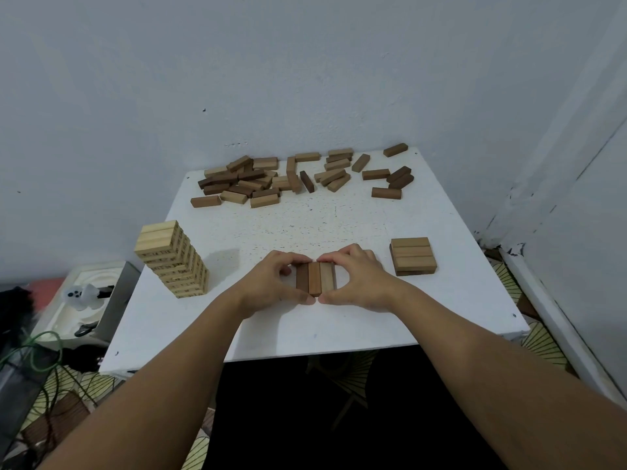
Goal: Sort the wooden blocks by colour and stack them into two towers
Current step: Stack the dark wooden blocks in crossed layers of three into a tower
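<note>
Three wooden blocks (pixel 315 279) lie side by side in a row at the middle of the white table (pixel 339 327): two brown and one paler. My left hand (pixel 271 283) and my right hand (pixel 359 279) cup this row from both sides, fingers and thumbs curled round its ends. A tall tower of pale blocks (pixel 171 259) stands at the table's left edge. A low brown stack (pixel 413 256), two layers high, sits at the right. Several loose light and dark blocks (pixel 298 178) lie scattered along the far edge.
The table stands in a corner, with walls close behind and to the right. Beside the table's left edge there is a white moulded tray (pixel 88 300) with a small white figure, plus green cables (pixel 40 354) on the floor.
</note>
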`<state>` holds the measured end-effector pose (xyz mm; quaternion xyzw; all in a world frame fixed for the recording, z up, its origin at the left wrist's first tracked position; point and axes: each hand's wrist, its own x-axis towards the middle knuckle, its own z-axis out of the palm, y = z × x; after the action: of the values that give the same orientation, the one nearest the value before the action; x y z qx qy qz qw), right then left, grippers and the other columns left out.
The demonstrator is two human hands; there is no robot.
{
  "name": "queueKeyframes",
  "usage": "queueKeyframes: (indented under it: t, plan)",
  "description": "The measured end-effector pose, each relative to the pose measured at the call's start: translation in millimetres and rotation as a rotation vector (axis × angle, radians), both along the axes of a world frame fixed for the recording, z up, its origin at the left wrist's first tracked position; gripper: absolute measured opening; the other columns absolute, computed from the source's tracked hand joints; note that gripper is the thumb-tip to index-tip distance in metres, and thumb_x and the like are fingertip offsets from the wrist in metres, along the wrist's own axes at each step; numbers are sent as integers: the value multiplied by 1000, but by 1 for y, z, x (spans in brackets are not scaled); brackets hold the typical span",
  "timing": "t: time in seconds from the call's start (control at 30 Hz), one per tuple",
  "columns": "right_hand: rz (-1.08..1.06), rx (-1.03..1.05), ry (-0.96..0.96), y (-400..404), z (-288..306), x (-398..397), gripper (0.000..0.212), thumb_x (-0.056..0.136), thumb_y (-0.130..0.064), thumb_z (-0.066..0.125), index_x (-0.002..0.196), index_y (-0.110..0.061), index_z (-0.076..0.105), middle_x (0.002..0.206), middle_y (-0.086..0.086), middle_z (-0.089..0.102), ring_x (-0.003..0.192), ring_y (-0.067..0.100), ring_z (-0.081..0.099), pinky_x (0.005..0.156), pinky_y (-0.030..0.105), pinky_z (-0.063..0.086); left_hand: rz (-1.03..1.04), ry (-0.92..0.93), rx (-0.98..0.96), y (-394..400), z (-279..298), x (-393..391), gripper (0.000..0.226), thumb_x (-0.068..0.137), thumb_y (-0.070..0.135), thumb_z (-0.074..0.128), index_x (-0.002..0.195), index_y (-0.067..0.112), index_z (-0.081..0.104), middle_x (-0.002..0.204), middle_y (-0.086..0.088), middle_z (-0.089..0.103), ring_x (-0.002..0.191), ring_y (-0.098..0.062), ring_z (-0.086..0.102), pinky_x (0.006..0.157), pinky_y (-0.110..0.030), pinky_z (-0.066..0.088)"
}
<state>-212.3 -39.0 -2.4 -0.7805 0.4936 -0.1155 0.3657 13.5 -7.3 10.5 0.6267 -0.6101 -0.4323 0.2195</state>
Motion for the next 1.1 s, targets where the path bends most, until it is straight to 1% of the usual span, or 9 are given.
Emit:
queueKeyframes:
  t: [0.17,0.3,0.43,0.53,0.63,0.73,0.83,0.97,1.1]
  plan:
    - [-15,-18,-6,-1,1,1,72,73,-55,80,136,-54,45,127,-14,36,126,14,26,109,38,31,8,-2,-18,0,0,-2,67,63,23,99,121,40,69,123,10,51,111,-8,49,89,-23,40]
    - [-30,-47,-53,0,7,3,71,73,-45,81,136,-49,47,123,-11,39,122,16,30,104,40,39,31,52,-34,-1,5,-4,68,59,25,101,118,43,72,124,9,57,109,-19,53,91,-29,45]
    - [1,-118,-81,-1,22,-3,69,74,-41,81,137,-42,51,120,-9,36,119,15,27,94,29,35,24,89,-53,-3,16,-7,71,57,28,102,119,44,72,125,9,59,103,-18,53,90,-30,47]
    - [-10,-199,-22,-6,35,-14,71,72,-47,81,137,-44,50,125,-9,34,118,14,25,98,32,32,10,82,-96,-8,27,-17,67,63,22,99,121,42,71,124,7,58,104,-19,53,91,-30,47]
    - [-32,-283,79,-13,46,-34,72,68,-52,79,133,-51,50,129,-12,30,119,15,23,100,33,21,-18,34,-128,-16,37,-35,67,67,21,97,124,43,68,124,9,56,108,-16,53,90,-28,46]
    - [-80,-281,111,-20,51,-61,71,67,-51,80,131,-55,50,131,-14,30,124,16,23,105,33,16,-71,-1,-156,-27,43,-62,69,68,24,96,128,41,66,123,11,53,110,-13,51,93,-29,46]
    - [-124,-248,138,-24,52,-89,71,69,-48,81,132,-55,50,137,-12,31,131,19,23,115,39,14,-115,-28,-176,-38,44,-92,71,68,27,96,131,38,65,125,9,52,114,-12,49,95,-29,45]
    - [-165,-195,153,-23,50,-122,73,70,-50,83,134,-55,49,145,-10,32,137,21,23,120,47,11,-149,-82,-184,-49,36,-126,73,63,38,96,129,45,64,126,12,49,122,-18,44,108,-43,43]
    - [-179,-137,160,-25,47,-145,72,72,-49,82,134,-58,45,147,-11,32,139,20,24,121,47,12,-169,-117,-176,-59,30,-147,77,58,46,95,128,49,63,128,14,49,126,-21,41,111,-50,41]
